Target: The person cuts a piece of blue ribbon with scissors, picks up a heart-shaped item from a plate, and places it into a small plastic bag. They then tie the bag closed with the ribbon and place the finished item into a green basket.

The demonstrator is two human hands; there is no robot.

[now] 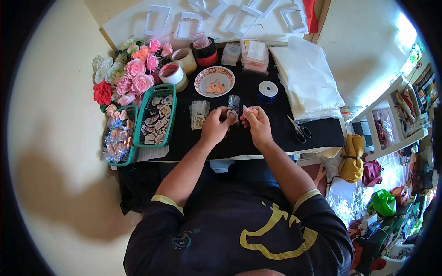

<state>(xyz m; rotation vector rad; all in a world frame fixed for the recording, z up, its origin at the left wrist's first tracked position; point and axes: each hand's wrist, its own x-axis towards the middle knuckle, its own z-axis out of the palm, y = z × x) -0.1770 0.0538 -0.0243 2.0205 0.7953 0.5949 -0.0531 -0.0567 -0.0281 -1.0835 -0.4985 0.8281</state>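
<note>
My left hand [215, 125] is closed on a small clear plastic packet [234, 102] with a pale cutout piece showing at its lower end. Close beside it, my right hand [258, 123] pinches a small peach-coloured piece [254, 112], partly hidden by the fingers. Left of my left hand, more clear packets [199, 115] with cutouts inside lie on the black cloth [184, 138]. Beyond the hands, a patterned-rim bowl [199, 83] holds several peach pieces [215, 88].
Left stand a green basket [170, 115] of cutouts and another basket [120, 163] of wrapped pieces, near artificial flowers [136, 69]. Tape rolls [173, 75], a ribbon spool [267, 89] and plastic sheets [304, 73] lie farther back. Scissors [300, 132] rest at right.
</note>
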